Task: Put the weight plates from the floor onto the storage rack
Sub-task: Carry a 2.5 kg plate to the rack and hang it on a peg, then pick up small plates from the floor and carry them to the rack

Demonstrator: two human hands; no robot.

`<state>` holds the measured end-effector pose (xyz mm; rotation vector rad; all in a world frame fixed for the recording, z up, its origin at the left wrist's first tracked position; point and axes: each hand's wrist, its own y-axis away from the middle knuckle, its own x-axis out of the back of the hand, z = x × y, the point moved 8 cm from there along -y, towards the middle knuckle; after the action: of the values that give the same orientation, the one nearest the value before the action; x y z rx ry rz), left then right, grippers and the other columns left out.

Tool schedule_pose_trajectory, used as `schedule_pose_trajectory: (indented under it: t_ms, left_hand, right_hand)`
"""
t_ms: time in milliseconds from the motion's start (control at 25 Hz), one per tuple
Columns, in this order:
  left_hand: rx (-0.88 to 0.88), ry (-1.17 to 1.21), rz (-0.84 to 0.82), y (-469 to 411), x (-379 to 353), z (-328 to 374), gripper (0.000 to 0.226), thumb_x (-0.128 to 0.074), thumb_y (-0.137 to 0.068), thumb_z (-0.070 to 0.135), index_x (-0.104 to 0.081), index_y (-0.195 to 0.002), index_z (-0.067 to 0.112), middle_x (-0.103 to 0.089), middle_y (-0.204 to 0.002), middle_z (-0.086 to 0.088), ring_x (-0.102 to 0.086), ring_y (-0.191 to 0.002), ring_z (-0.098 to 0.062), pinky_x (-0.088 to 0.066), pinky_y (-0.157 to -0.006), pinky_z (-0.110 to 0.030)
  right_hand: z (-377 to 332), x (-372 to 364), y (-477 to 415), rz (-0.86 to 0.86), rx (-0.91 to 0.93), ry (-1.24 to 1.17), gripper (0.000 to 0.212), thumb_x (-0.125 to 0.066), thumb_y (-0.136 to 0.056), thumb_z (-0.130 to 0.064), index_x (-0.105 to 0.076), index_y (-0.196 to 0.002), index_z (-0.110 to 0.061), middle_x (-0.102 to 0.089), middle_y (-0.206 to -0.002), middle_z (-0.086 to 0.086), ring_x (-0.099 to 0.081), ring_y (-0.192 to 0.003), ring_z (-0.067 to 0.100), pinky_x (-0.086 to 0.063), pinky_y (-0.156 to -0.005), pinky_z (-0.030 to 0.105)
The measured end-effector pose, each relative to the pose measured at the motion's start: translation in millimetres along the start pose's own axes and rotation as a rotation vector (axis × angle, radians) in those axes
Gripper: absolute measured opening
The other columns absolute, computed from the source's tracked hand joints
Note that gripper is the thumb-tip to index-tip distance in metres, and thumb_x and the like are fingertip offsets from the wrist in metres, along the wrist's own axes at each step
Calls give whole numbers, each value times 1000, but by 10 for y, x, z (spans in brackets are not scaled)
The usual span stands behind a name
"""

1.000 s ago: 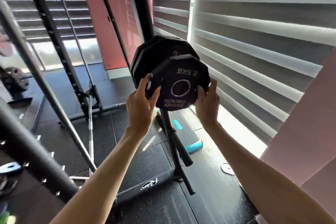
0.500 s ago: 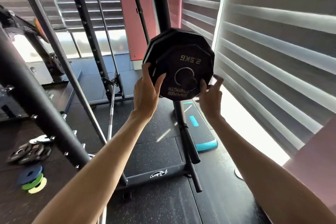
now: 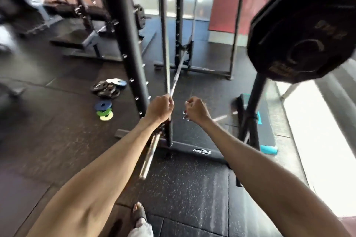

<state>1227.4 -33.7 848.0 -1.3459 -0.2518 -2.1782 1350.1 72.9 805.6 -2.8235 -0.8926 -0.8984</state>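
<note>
The one view comes from the person's head, standing, and faces forward and steeply down over the dark floor [image 3: 192, 188], its wide lens bending the uprights. The rack [image 3: 253, 102] stands near, right of centre, with its top plate [image 3: 300, 31] close to the lens. Both forearms reach in from the bottom edge, left of the rack.
</note>
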Motion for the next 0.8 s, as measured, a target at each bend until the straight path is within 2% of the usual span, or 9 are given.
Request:
schedule_pose_trajectory:
  t_ms: [160, 280, 400, 440, 560, 640, 720, 800]
  left_hand:
    - [320, 14, -131, 408, 200, -1618, 16, -48, -92, 27, -60, -83, 20, -73, -81, -8, -72, -72, -31, -60, -71, -42]
    - [516, 31, -230, 837, 393, -2782, 18, -46, -95, 25, -61, -87, 19, -73, -83, -8, -73, -68, -27, -60, -68, -39]
    - [610, -38, -437, 1267, 453, -3853, 21, -46, -99, 26, -62, -95, 12, -71, -83, -11, -73, -68, -27, -59, -69, -36]
    - [637, -43, -474, 1375, 497, -4181, 22, -47, -99, 26, -63, -95, 11, -70, -82, -12, -73, -68, -27, -59, -68, -36]
    - [717, 7, -449, 1554, 742, -4943, 21, -50, -99, 26, -65, -97, 11, -73, -87, -11, -74, -77, -28, -57, -73, -36]
    - [770, 39, -409, 1544, 928, -5371, 19, -49, -101, 27, -63, -99, 14, -71, -84, -6, -73, -77, -24, -56, -69, -34]
    - [816, 69, -382, 1507, 1046, -5713, 18, -48, -102, 27, -61, -100, 15, -66, -77, -1, -70, -69, -20, -52, -61, -29]
    - [835, 78, -402, 1418, 1051, -6019, 17, -48, -102, 27, -61, -101, 15, -65, -77, 0, -66, -68, -19, -49, -62, -28]
  right_hand:
    - [-706, -1419, 11, -237, 122, 173, 14, -50, -86, -29, -61, -82, -20, -72, -89, 12, -69, -87, 33, -57, -81, 43]
    - [-1098, -2623, 58, -455, 206, 313, 19, -52, -90, -24, -66, -94, -12, -74, -92, 15, -70, -92, 32, -55, -86, 40]
    - [-1366, -3754, 120, -667, 216, 411, 18, -49, -93, -20, -64, -95, -10, -73, -79, 11, -74, -81, 32, -58, -72, 34]
    - [-1460, -4087, 132, -726, 219, 443, 19, -49, -95, -19, -64, -97, -8, -73, -78, 12, -74, -78, 32, -57, -72, 34]
    - [-1657, -4920, 166, -859, 237, 548, 21, -48, -95, -22, -64, -101, -10, -74, -91, 16, -73, -88, 34, -54, -90, 43]
    - [-1807, -5411, 145, -912, 274, 633, 23, -47, -95, -23, -64, -105, -10, -73, -101, 16, -70, -95, 34, -48, -99, 45]
    - [-1915, -5752, 89, -938, 265, 653, 26, -47, -96, -22, -63, -111, -8, -72, -106, 16, -68, -99, 34, -49, -96, 45]
    - [-1947, -6053, -30, -969, 262, 671, 26, -46, -97, -21, -62, -113, -8, -70, -108, 17, -68, -101, 35, -54, -91, 45]
